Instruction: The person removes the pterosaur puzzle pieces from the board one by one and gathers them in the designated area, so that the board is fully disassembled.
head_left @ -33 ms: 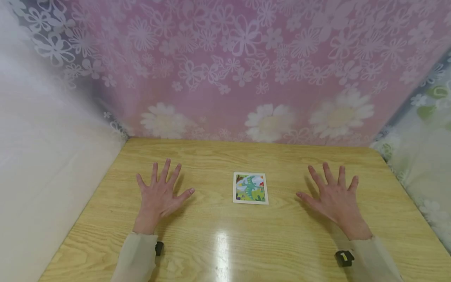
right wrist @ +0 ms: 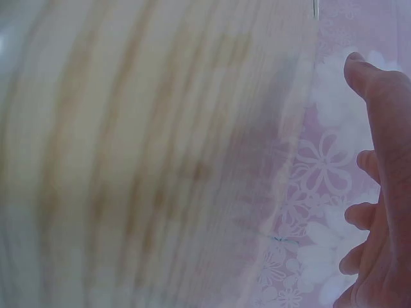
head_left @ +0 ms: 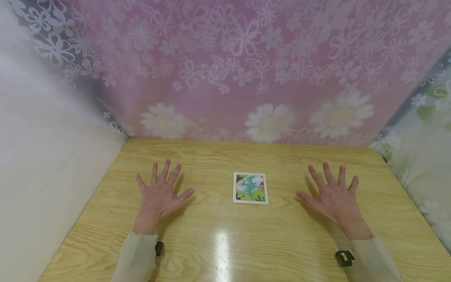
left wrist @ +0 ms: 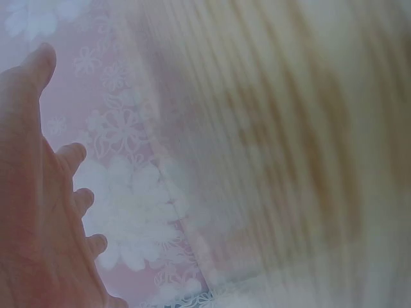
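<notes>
A small framed picture puzzle (head_left: 250, 188) lies flat on the wooden table (head_left: 222, 156), between the two hands. It shows a green winged dinosaur on a colourful scene inside a cream border. To its left, my left hand (head_left: 160, 197) is spread with fingers straight, palm down, holding nothing. On the other side my right hand (head_left: 334, 199) is spread in the same way, also holding nothing. Both hands stay apart from the picture puzzle. In the wrist views, the left hand (left wrist: 38, 186) and the right hand (right wrist: 382, 186) show extended thumbs and fingers beside the table surface.
A pink floral curtain (head_left: 225, 78) hangs behind the table's far edge. White cloth (head_left: 53, 137) borders the left side, and a floral cloth (head_left: 430, 156) the right. Dark wrist devices (head_left: 344, 258) show at the cuffs.
</notes>
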Motion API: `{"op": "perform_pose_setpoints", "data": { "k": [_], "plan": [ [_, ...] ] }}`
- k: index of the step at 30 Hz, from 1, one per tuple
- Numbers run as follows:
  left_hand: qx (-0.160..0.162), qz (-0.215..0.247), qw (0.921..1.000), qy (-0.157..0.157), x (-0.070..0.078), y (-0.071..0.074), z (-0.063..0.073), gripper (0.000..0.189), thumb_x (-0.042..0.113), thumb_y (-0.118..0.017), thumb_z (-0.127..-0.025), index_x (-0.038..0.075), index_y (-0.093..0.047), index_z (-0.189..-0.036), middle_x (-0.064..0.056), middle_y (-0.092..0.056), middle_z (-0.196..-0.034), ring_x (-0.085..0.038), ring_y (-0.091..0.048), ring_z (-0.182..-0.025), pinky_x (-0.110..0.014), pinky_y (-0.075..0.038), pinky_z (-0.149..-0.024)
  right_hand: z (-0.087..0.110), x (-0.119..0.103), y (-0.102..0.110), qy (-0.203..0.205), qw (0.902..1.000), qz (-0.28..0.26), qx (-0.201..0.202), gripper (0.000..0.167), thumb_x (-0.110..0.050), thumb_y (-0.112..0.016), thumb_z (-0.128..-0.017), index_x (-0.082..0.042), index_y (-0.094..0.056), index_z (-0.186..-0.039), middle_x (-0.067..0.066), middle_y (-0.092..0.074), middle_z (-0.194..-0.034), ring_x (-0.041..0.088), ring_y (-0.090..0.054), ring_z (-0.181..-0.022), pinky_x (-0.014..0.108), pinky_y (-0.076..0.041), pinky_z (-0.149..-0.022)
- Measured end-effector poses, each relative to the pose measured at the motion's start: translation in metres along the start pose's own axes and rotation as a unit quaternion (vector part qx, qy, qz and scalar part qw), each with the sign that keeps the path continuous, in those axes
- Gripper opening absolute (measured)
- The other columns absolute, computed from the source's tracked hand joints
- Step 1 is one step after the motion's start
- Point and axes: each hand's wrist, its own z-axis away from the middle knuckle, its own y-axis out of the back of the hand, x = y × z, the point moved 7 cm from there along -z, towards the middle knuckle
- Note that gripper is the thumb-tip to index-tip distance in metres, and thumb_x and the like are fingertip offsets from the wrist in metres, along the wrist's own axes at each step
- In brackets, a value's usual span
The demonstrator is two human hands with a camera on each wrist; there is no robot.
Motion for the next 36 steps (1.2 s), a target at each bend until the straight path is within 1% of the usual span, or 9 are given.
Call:
{"op": "perform_pose_setpoints", "data": {
  "k": [9,13,16,18,21,25,28,31,36],
  "plan": [
    [-0.009,0.010,0.9999,0.002,0.002,0.001,0.004,0.096,0.086,-0.039,-0.089,0.029,-0.021,-0.165,-0.008,-0.007,-0.174,-0.046,-0.001,-0.158,-0.086,0.003,-0.108,0.001,-0.002,-0.001,-0.003,0.9999,-0.006,-0.009,0.096,-0.078,-0.055,-0.088,-0.027,-0.025,-0.164,0.029,-0.028,-0.163,0.071,-0.017,-0.142,0.090,-0.009,-0.101],
    [-0.008,0.005,1.0000,0.003,0.002,0.000,0.004,0.096,0.086,-0.038,-0.089,0.030,-0.021,-0.165,-0.008,-0.008,-0.174,-0.046,-0.005,-0.158,-0.086,0.000,-0.108,0.000,-0.005,-0.002,-0.001,0.9999,-0.008,-0.012,0.096,-0.078,-0.054,-0.089,-0.026,-0.025,-0.164,0.029,-0.029,-0.163,0.070,-0.020,-0.142,0.089,-0.012,-0.102],
    [-0.008,0.000,1.0000,-0.003,0.005,0.000,0.002,0.095,0.087,-0.036,-0.089,0.031,-0.020,-0.165,-0.007,-0.008,-0.174,-0.045,-0.006,-0.158,-0.086,-0.001,-0.108,-0.004,-0.011,-0.003,0.002,0.9994,-0.026,-0.022,0.094,-0.076,-0.054,-0.090,-0.024,-0.027,-0.163,0.029,-0.030,-0.163,0.069,-0.021,-0.142,0.087,-0.014,-0.103],
    [-0.009,0.010,0.9999,-0.011,0.009,0.000,0.000,0.095,0.087,-0.036,-0.089,0.031,-0.020,-0.165,-0.007,-0.008,-0.174,-0.045,-0.005,-0.159,-0.086,-0.002,-0.109,-0.007,-0.016,-0.003,0.007,0.9987,-0.042,-0.027,0.092,-0.075,-0.054,-0.091,-0.022,-0.030,-0.162,0.029,-0.031,-0.162,0.068,-0.022,-0.143,0.086,-0.015,-0.104],
    [-0.009,0.045,0.9986,-0.025,0.017,-0.001,-0.003,0.094,0.085,-0.038,-0.090,0.032,-0.020,-0.165,-0.005,-0.007,-0.174,-0.043,-0.005,-0.159,-0.083,-0.004,-0.112,-0.013,-0.026,-0.004,0.022,0.9964,-0.074,-0.035,0.087,-0.069,-0.057,-0.093,-0.018,-0.036,-0.159,0.029,-0.034,-0.161,0.063,-0.025,-0.145,0.085,-0.017,-0.105],
    [-0.008,0.104,0.9931,-0.054,0.030,0.000,-0.008,0.090,0.080,-0.045,-0.092,0.033,-0.021,-0.164,-0.003,-0.010,-0.174,-0.040,-0.010,-0.159,-0.077,-0.013,-0.116,-0.022,-0.041,-0.007,0.052,0.9897,-0.129,-0.035,0.076,-0.057,-0.065,-0.094,-0.010,-0.046,-0.152,0.031,-0.040,-0.157,0.058,-0.030,-0.146,0.081,-0.022,-0.108],
    [-0.013,0.130,0.9885,-0.076,0.041,0.000,-0.010,0.088,0.077,-0.049,-0.092,0.033,-0.023,-0.164,-0.003,-0.014,-0.173,-0.039,-0.016,-0.158,-0.073,-0.020,-0.116,-0.028,-0.052,-0.010,0.069,0.9818,-0.174,-0.037,0.068,-0.047,-0.069,-0.095,-0.005,-0.052,-0.146,0.031,-0.045,-0.152,0.055,-0.034,-0.145,0.075,-0.029,-0.110],
    [-0.022,0.144,0.9850,-0.093,0.052,-0.002,-0.015,0.087,0.076,-0.050,-0.092,0.033,-0.025,-0.163,-0.003,-0.018,-0.172,-0.037,-0.022,-0.156,-0.071,-0.025,-0.115,-0.036,-0.061,-0.013,0.081,0.9728,-0.214,-0.034,0.060,-0.039,-0.071,-0.096,-0.002,-0.057,-0.140,0.029,-0.052,-0.146,0.052,-0.040,-0.142,0.068,-0.036,-0.111],
    [-0.046,0.155,0.9798,-0.118,0.077,-0.005,-0.022,0.085,0.073,-0.056,-0.091,0.032,-0.031,-0.161,-0.003,-0.024,-0.170,-0.037,-0.030,-0.153,-0.069,-0.030,-0.113,-0.046,-0.077,-0.017,0.101,0.9565,-0.273,-0.023,0.047,-0.028,-0.074,-0.094,0.000,-0.064,-0.131,0.023,-0.065,-0.133,0.046,-0.057,-0.128,0.062,-0.044,-0.106]
  ]
}}
